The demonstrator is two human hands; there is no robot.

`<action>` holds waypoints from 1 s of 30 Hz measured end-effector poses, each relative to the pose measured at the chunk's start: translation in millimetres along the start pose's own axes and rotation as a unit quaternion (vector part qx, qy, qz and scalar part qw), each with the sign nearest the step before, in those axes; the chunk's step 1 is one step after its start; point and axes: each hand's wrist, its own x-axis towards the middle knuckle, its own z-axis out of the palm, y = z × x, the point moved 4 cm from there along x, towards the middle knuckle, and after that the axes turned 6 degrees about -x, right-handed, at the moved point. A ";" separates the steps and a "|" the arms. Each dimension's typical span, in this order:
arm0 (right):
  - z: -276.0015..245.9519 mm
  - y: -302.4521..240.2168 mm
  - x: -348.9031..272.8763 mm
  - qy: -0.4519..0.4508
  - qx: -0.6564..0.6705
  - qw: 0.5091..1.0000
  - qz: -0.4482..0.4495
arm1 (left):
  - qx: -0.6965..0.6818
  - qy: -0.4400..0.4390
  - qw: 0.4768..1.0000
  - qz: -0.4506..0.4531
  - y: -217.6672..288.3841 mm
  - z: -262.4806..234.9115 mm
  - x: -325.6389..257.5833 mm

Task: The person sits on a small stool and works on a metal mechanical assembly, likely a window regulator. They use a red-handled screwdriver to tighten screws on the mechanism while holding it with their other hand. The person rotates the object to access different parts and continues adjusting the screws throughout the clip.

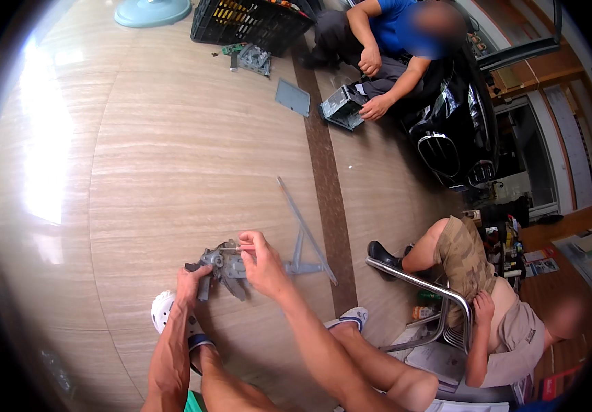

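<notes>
On the floor in front of me lies a grey metal mechanism (230, 270) with a round part, flat arms and a long thin rail (306, 230); it looks like a car window regulator. My left hand (189, 283) grips its near left end, fingers closed around a dark part. Pinched in my right hand (264, 266) is a screwdriver (247, 247) with a red handle. Its thin shaft points left across the top of the mechanism; where exactly the tip rests is too small to tell. The arm with the rail stretches to the right beyond my right hand.
My feet in white clogs (163, 310) flank the mechanism. A seated person (488, 309) is at right beside a metal-framed chair (464, 302). Farther off, another person handles a metal case (342, 108). A flat panel (292, 97), loose parts (254, 60) and a black crate (244, 27) lie beyond.
</notes>
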 end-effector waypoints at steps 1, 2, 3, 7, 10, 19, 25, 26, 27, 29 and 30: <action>1.4 5.3 0.0 -0.011 -0.021 0.999 0.027 | 0.006 0.002 1.000 -0.005 0.0 -0.2 -0.1; 2.9 9.9 0.0 -0.023 -0.043 0.997 0.054 | 0.013 0.004 1.000 -0.009 0.0 -0.4 -0.3; 1.8 7.2 1.0 -0.020 -0.044 0.998 0.050 | 0.012 0.002 1.000 -0.005 2.3 1.5 -1.5; -2.4 6.2 7.4 0.002 -0.150 0.988 0.042 | 0.008 -0.002 1.000 -0.002 3.8 3.1 -3.2; -1.2 4.7 8.5 -0.007 -0.160 0.985 0.063 | 0.001 -0.003 1.000 -0.005 -0.2 -2.0 -0.8; -3.3 6.8 -0.4 -0.018 -0.050 0.997 0.064 | 0.004 -0.018 1.000 -0.002 4.9 2.5 -4.0; -12.8 11.3 -3.2 0.013 -0.049 0.996 0.077 | -0.012 -0.086 0.996 0.020 6.0 4.7 -8.1; -16.4 10.5 -2.8 0.013 -0.062 0.995 0.077 | -0.009 -0.093 0.995 0.022 6.3 6.8 -9.0; -18.6 7.3 -4.2 0.017 -0.060 0.996 0.071 | -0.006 -0.095 0.995 0.029 5.8 6.1 -10.9; -22.0 6.6 -9.2 0.002 -0.066 0.989 0.131 | -0.048 -0.088 0.995 0.016 2.5 4.6 -12.7; -21.6 5.5 -13.0 0.005 -0.061 0.990 0.125 | -0.067 -0.073 0.995 0.008 -0.1 1.5 -14.4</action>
